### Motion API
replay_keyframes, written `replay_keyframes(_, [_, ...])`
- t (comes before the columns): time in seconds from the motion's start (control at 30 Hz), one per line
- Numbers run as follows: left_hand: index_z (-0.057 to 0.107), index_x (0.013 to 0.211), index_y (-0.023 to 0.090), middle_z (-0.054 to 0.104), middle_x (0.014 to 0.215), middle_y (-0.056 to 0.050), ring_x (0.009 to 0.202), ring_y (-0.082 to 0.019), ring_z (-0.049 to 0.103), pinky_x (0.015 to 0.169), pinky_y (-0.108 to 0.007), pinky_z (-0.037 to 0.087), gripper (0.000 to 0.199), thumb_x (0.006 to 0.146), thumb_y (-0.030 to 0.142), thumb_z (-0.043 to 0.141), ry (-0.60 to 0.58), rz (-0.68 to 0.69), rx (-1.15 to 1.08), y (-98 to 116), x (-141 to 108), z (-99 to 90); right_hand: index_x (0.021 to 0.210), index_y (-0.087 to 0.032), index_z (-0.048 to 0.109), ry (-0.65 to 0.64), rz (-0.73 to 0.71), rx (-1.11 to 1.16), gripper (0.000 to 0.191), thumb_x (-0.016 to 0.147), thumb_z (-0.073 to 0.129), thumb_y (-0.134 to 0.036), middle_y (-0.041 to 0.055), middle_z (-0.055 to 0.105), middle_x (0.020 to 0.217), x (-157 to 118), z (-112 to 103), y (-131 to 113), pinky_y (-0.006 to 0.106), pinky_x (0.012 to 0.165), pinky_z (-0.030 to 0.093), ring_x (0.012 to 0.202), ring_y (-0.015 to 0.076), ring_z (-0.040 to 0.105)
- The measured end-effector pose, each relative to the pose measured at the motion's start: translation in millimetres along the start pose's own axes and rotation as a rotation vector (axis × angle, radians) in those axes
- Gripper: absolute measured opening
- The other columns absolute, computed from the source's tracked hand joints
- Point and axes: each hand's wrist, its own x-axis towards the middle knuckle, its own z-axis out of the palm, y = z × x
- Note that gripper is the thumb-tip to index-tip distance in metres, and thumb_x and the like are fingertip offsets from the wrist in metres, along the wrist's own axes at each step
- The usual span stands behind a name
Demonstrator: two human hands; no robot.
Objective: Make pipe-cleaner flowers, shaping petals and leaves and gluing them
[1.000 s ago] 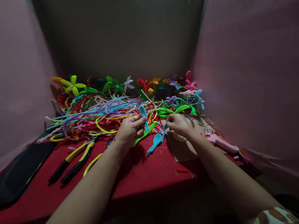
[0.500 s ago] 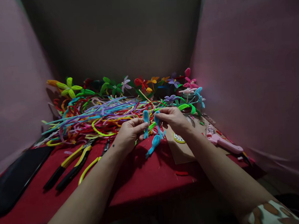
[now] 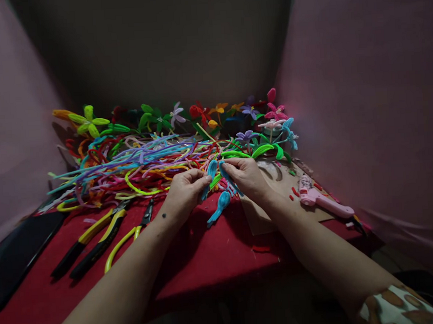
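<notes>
My left hand (image 3: 188,188) pinches a blue pipe-cleaner petal (image 3: 211,169) between thumb and fingers, its loop end pointing up. Close beside it, my right hand (image 3: 247,176) pinches a second blue pipe-cleaner petal (image 3: 223,167); part of that one is hidden by the fingers. The two petals are held side by side with a narrow gap at their tops. Below the hands, a third blue petal (image 3: 223,201) rests on the red cloth (image 3: 203,264), its tails pointing toward me.
Behind the hands lies a heap of coloured pipe cleaners (image 3: 147,161), with pipe-cleaner flowers (image 3: 89,122) along the back. Yellow-black pliers (image 3: 109,235) and yellow-handled cutters (image 3: 133,231) lie left, near a black flat object (image 3: 21,259). A pink glue gun (image 3: 323,200) and cardboard (image 3: 259,220) are right.
The tops of the two held petals have come closer together and now lean apart at the bottom. The third petal stays on the cloth. The view has shifted slightly.
</notes>
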Motion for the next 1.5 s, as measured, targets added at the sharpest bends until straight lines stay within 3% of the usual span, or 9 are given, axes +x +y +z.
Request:
replay_keyframes(0.43, [0.05, 0.057, 0.015, 0.042, 0.042, 0.007, 0.034, -0.005, 0.035, 0.035, -0.018, 0.025, 0.02, 0.066, 0.027, 0.063, -0.045, 0.009, -0.026, 2.2, -0.7, 1.7, 0.064, -0.013, 0.06, -0.003, -0.015, -0.065, 0.026, 0.079, 0.044, -0.027, -0.0028, 0.039, 0.053, -1.6, 1.2, -1.0, 0.022, 0.048, 0.026, 0.052, 0.009, 0.032])
replay_keyframes(1.0, [0.052, 0.057, 0.015, 0.044, 0.041, 0.007, 0.034, -0.004, 0.035, 0.035, -0.018, 0.026, 0.018, 0.065, 0.026, 0.064, -0.038, -0.004, -0.025, 2.1, -1.0, 2.0, 0.063, -0.015, 0.062, 0.017, 0.066, 0.052, 0.024, 0.077, 0.048, -0.029, -0.003, 0.043, 0.048, -3.2, 4.7, -2.2, 0.021, 0.042, 0.028, 0.044, 0.008, 0.036])
replay_keyframes(1.23, [0.054, 0.058, 0.015, 0.045, 0.041, 0.006, 0.034, -0.004, 0.035, 0.035, -0.018, 0.026, 0.018, 0.065, 0.028, 0.064, -0.042, -0.002, -0.011, 0.4, 0.1, 2.1, 0.054, -0.016, 0.054, -0.016, 0.127, 0.154, 0.03, 0.079, 0.046, -0.03, -0.0024, 0.046, 0.041, -6.3, 6.3, -8.9, 0.021, 0.036, 0.033, 0.036, 0.0094, 0.044])
replay_keyframes(1.5, [0.053, 0.055, 0.015, 0.043, 0.039, 0.006, 0.032, -0.004, 0.034, 0.034, -0.017, 0.024, 0.018, 0.064, 0.027, 0.064, -0.026, 0.007, -0.008, 1.8, -0.8, 3.1, 0.061, -0.015, 0.061, 0.018, 0.199, 0.217, 0.024, 0.076, 0.052, -0.032, -0.0031, 0.047, 0.043, -4.6, 8.2, -11.7, 0.021, 0.036, 0.031, 0.037, 0.0085, 0.042])
